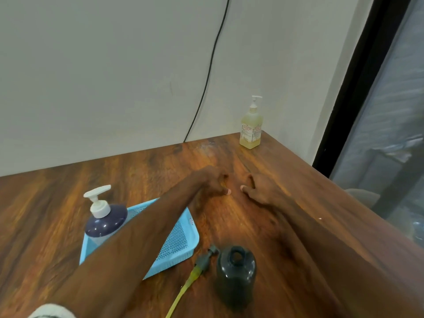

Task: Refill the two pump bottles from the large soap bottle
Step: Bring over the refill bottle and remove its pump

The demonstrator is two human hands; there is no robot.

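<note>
- Reaching forward over the brown wooden table (137, 171), both bare arms stretch toward the far corner, where the tall pale-yellow clear plastic pump bottle (250, 127) stands well beyond them.
- Left hand (214, 183) and right hand (261, 190) rest near each other on the wood, fingers loosely curled, holding nothing.
- Close by, the dark grey round plastic bottle (236, 274) stands uncapped, its grey pump with yellow-stained tube (199, 267) lying just beside it.
- A navy bottle with white pump (104, 222) sits in the light-blue perforated tray (181, 239).
- Soap-filled, the yellow one probably feels heavy and slick; grasping its body seems safest.
</note>
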